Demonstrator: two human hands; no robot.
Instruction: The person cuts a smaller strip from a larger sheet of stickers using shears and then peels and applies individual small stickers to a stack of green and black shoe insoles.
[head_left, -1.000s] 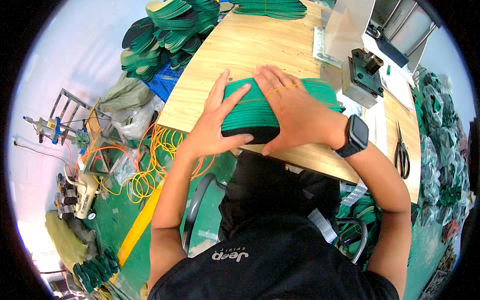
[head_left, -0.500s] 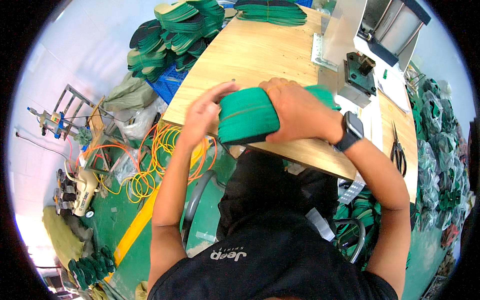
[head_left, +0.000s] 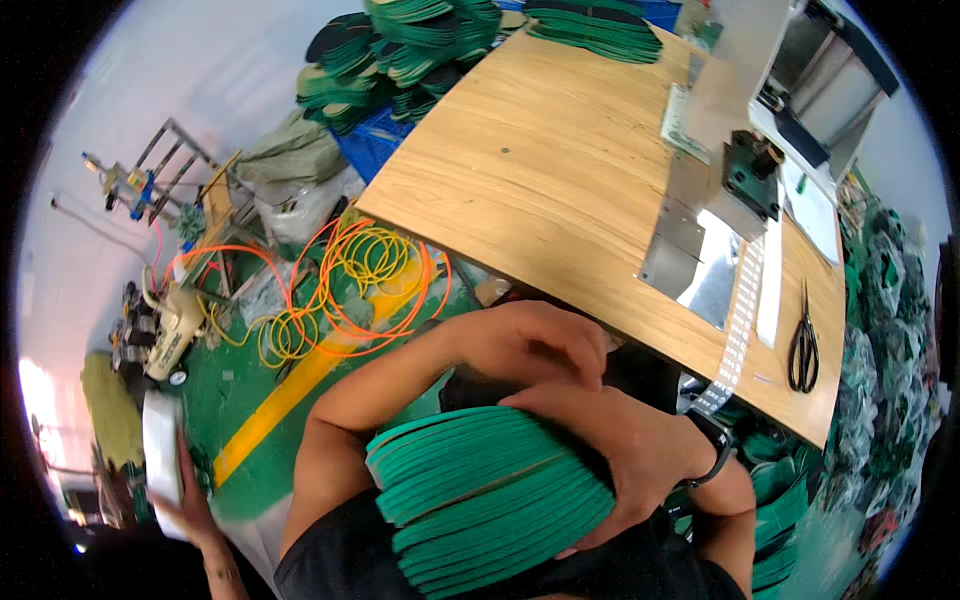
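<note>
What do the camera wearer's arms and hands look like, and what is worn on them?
The left hand and right hand wear no gloves, and both forearms are bare. A dark watch sits on the right wrist. The shirt is black and short-sleeved.

White wall [head_left: 230,80], green floor [head_left: 228,395] (yellow stripe [head_left: 283,402] across it), pale wood-topped table [head_left: 560,150]

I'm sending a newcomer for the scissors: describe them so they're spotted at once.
Find the large wooden table, then its right edge. The scissors lie there, just right of a long white strip. Black and loop-handled, they stand out from that plain, flat strip.
</note>
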